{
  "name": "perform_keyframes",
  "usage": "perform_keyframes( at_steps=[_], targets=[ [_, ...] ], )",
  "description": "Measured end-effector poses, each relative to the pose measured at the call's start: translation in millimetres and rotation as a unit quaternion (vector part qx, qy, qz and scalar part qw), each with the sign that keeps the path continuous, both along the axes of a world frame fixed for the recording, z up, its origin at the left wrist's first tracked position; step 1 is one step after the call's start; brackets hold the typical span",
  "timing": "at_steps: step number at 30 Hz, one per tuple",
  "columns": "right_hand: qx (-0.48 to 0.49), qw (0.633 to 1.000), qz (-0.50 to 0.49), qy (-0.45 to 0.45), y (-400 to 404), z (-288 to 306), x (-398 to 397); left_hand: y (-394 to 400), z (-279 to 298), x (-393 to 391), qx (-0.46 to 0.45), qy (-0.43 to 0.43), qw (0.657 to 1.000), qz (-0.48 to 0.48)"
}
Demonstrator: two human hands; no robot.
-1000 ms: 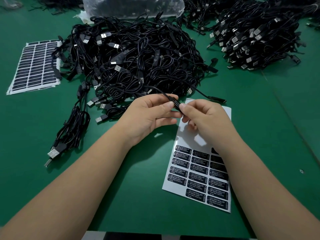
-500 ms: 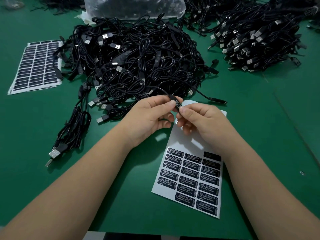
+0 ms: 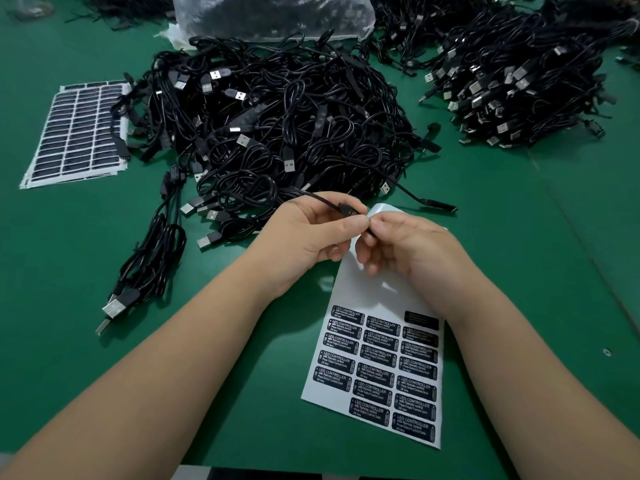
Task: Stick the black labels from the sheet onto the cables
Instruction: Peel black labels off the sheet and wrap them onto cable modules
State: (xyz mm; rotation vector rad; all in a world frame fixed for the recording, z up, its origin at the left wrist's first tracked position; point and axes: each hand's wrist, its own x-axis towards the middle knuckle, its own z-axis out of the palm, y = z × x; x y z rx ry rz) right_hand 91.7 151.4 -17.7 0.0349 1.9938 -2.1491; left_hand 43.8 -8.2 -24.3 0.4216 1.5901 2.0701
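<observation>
Above the top of the label sheet [image 3: 363,292], my left hand [image 3: 304,237] and my right hand [image 3: 405,244] meet around one black cable's small controller [image 3: 348,209]. Both pinch it between thumb and fingertips; a label with white print shows on it. The cable [image 3: 311,195] runs from there up-left into the big cable pile [image 3: 277,126]. The white sheet lies on the green table, its upper part bare, with several black "LED CONTROLLER" labels [image 3: 377,372] in rows on its lower part.
A second, bundled cable pile [image 3: 519,74] lies at the back right. A stack of full label sheets [image 3: 76,133] sits at the left, a clear plastic bag [image 3: 273,15] at the back. Loose USB cables [image 3: 149,261] trail left of my forearm.
The label sheet has slid left and turned slightly under my hands. My fingertips have closed more tightly together around the controller, which now shows less between them.
</observation>
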Motion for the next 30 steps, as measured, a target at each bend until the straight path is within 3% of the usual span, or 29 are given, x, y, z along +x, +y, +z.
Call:
perform_keyframes(
  at_steps=[8, 11, 13, 16, 18, 20, 24, 27, 30],
  targets=[
    [0.002, 0.999, -0.034, 0.008, 0, -7, -3, 1, -1, -2, 0.002, -0.032, 0.999, 0.013],
    [-0.046, 0.995, -0.086, -0.013, 2, -9, -7, -2, 6, 1, -0.091, -0.029, 0.995, 0.012],
    [-0.078, 0.990, -0.112, -0.026, 3, -9, -9, -7, 7, 9, -0.251, 0.139, 0.956, 0.065],
    [-0.066, 0.993, -0.096, -0.014, 7, -11, -9, -7, 14, 23, -0.339, 0.443, 0.806, 0.199],
    [-0.059, 0.996, -0.064, 0.004, 7, -13, -8, -3, 16, 23, -0.393, 0.529, 0.731, 0.177],
    [-0.069, 0.996, -0.047, 0.008, 9, -15, -8, -2, 15, 20, -0.453, 0.522, 0.715, 0.105],
    [-0.070, 0.997, -0.017, 0.004, 9, -12, -8, -10, 16, 13, -0.499, 0.573, 0.635, 0.136],
    [-0.105, 0.993, -0.053, -0.018, 7, -8, -8, -15, 29, 10, -0.458, 0.593, 0.653, 0.113],
    [-0.152, 0.980, -0.119, -0.047, 7, -6, -11, -22, 57, 18, -0.442, 0.565, 0.677, 0.164]
  ],
)
